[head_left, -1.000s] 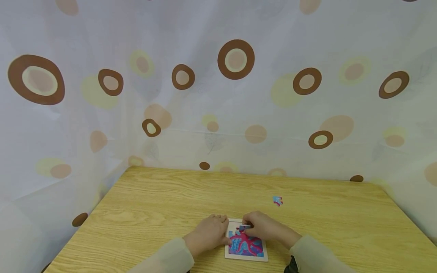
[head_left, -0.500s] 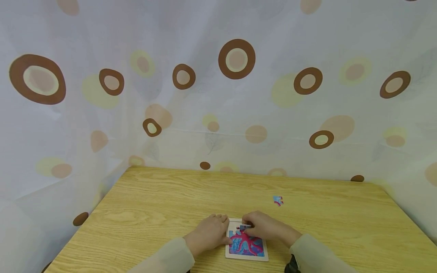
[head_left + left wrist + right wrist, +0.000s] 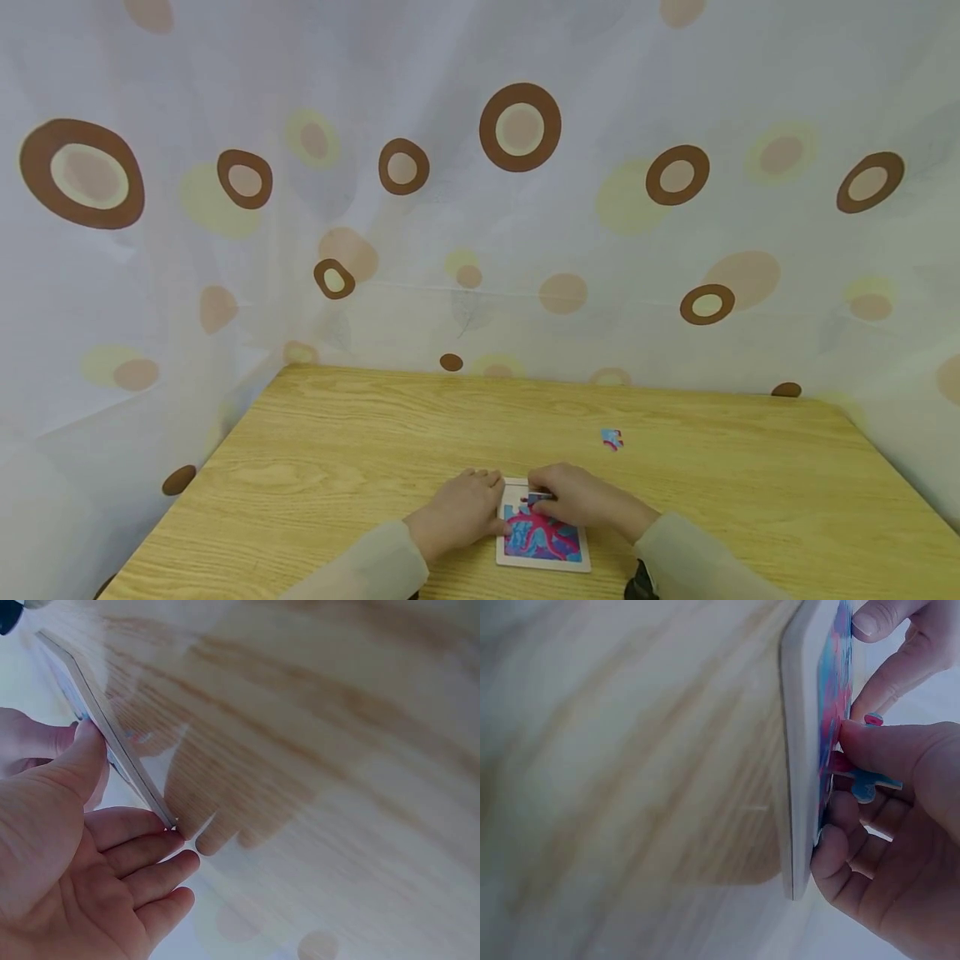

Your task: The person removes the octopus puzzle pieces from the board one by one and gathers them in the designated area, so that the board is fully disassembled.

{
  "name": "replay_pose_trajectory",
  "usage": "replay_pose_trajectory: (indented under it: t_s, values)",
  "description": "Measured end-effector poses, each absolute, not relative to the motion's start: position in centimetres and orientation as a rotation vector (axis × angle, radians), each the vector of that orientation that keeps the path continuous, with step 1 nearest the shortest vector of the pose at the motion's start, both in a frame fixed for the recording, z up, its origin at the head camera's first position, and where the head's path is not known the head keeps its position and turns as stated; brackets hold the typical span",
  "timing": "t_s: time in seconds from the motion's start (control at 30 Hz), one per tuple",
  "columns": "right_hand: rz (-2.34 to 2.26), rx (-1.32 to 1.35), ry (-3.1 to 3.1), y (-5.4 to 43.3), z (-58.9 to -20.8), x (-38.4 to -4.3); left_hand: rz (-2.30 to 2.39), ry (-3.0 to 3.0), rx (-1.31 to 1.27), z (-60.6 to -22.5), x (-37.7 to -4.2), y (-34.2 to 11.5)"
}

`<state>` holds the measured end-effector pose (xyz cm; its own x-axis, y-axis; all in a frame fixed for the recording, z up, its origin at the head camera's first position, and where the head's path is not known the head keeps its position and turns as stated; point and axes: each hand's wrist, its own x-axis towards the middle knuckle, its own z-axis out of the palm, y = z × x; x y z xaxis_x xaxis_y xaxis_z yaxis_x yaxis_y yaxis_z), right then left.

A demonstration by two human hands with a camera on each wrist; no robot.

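Note:
A jigsaw puzzle in a pale tray (image 3: pixel 543 565) lies on the wooden table, its picture a pink octopus on blue and purple. The tray's far left part is bare of pieces. My left hand (image 3: pixel 459 512) rests at the tray's left side, thumb on the picture, fingertips at the far left edge; in the left wrist view the fingers (image 3: pixel 150 862) are nearly straight. My right hand (image 3: pixel 581 498) pinches a puzzle piece (image 3: pixel 865 786) between thumb and fingers over the tray's far part. The piece stands tilted up from the picture; its lower edge is partly hidden.
One loose puzzle piece (image 3: pixel 612 439) with blue and pink print lies on the table (image 3: pixel 375 433), beyond the tray and to the right. Behind the table's far edge hangs a pale sheet (image 3: pixel 420 325) with brown rings and spots.
My right hand and its piece have shifted very slightly left and tilted a little. The left hand stays at the tray, and the loose piece has not moved.

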<state>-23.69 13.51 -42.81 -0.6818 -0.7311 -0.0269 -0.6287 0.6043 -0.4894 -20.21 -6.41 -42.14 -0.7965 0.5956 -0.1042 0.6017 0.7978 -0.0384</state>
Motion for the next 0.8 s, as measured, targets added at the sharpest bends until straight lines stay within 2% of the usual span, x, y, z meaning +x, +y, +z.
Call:
replay_pose_trajectory:
  t_s: [0.57, 0.8]
  values:
    - [-0.568, -1.250, 2.581, 13.56, -42.44, -23.70, -0.115, 2.902, 1.017, -42.12, -20.23, -6.39]
    - [-0.784, -1.092, 2.511, 14.14, -42.80, -23.92, -0.114, 2.902, 0.998, -42.00, -20.17, -6.42]
